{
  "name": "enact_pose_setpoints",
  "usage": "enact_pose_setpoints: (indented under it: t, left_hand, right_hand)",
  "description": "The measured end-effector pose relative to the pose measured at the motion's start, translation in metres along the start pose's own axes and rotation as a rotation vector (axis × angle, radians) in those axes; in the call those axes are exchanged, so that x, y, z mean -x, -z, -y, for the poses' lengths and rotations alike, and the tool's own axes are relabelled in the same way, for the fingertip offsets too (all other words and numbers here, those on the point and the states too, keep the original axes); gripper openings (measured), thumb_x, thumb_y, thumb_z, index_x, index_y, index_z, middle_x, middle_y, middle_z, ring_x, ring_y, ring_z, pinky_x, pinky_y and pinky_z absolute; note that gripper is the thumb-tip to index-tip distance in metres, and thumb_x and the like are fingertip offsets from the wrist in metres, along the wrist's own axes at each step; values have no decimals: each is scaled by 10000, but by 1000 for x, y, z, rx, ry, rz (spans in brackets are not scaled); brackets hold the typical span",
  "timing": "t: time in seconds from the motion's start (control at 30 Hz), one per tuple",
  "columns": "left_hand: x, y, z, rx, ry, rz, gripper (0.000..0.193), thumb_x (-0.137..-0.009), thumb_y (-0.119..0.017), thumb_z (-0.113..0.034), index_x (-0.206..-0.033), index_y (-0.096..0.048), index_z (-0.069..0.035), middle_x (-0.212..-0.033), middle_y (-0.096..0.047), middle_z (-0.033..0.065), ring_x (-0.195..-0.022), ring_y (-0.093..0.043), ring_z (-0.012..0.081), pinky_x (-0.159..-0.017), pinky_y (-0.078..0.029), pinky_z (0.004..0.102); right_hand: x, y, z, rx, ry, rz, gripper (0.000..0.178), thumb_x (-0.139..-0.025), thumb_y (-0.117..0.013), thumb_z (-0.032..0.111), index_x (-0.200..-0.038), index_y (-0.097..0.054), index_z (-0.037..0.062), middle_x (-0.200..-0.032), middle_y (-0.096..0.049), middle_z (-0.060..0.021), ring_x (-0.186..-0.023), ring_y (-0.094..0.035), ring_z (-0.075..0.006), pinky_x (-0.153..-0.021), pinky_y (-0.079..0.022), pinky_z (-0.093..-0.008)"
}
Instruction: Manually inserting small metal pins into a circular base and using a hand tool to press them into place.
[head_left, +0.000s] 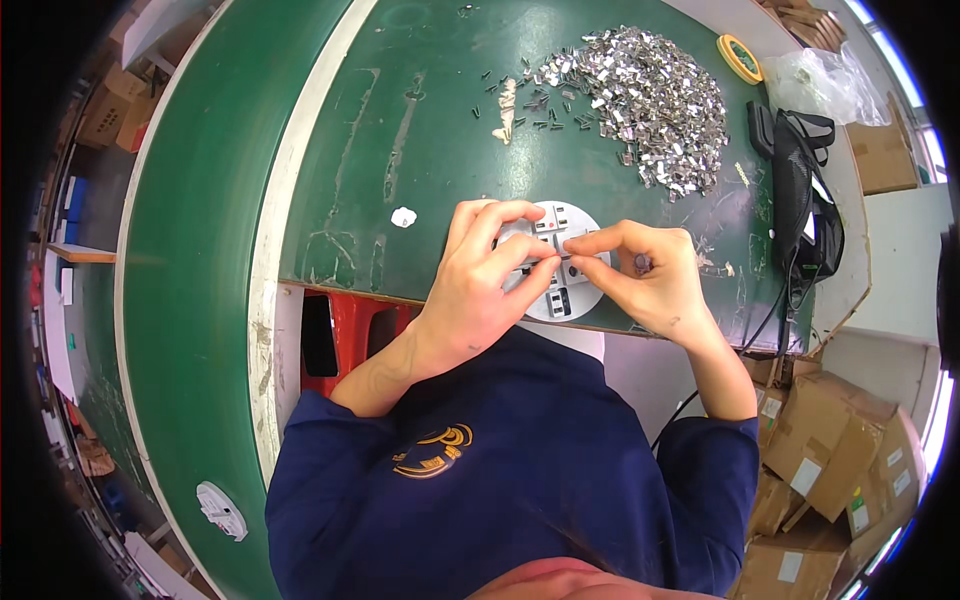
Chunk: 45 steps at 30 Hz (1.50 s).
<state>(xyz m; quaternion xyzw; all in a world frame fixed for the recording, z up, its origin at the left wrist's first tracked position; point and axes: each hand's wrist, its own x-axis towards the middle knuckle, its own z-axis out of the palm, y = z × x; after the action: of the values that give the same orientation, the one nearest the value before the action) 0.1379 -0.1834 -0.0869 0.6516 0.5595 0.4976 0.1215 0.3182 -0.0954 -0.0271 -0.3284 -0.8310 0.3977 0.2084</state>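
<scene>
- As seen in the head view, where both hands are brought together over a round pale disc (583,303), a small part is apparently being seated or adjusted near its middle.
- Fingers of the left hand (478,275) are curved over the disc, set narrowly apart; whether anything is pinched there cannot be told.
- Thumb and forefinger of the right hand (665,280) are nearly closed at the disc's middle, their tips too small to read; a dark-ended tool (642,263) appears to be gripped in the palm.
- For the next move, steady support and light, exact fingertip pressure are probably called for.
- The disc is placed at the near edge of the green desk (450,120), before the torso; its face is set with raised blocks and dark slots, and is marked by a red dot.
- Beyond it, small metal pieces (660,110) are heaped, and dark pins (540,124) are scattered beside them.
</scene>
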Motion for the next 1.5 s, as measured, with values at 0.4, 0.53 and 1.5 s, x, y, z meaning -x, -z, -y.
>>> enact_pose_setpoints:
  t: [0.4, 0.53, 1.5]
  left_hand:
    - [-1, 0, 0, -16, -32, 19, 124, -762, -759, -37, -848, -676, -66, -1157, -598, 71, -1055, -503, 301, -894, -452, 387]
    - [-2, 1, 0, -27, -34, 7, 126, -752, -770, -38, -848, -696, -71, -1156, -618, 49, -1048, -504, 279, -855, -459, 362]
    - [-2, 17, 2, 118, 100, 65, 141, -769, -768, -38, -904, -729, -56, -1121, -647, 69, -1044, -573, 235, -870, -487, 342]
  right_hand:
    - [1, -7, 2, 15, 69, -30, 111, -817, -755, 59, -919, -720, 29, -820, -739, -87, -654, -690, -127, -567, -521, -261]
    - [2, -8, 2, 45, 69, -32, 106, -819, -753, 54, -915, -718, 31, -822, -740, -92, -653, -696, -134, -562, -525, -263]
    - [-8, -7, 1, 8, 175, 58, 115, -845, -689, -13, -958, -682, 7, -936, -671, -109, -786, -678, -247, -684, -532, -335]
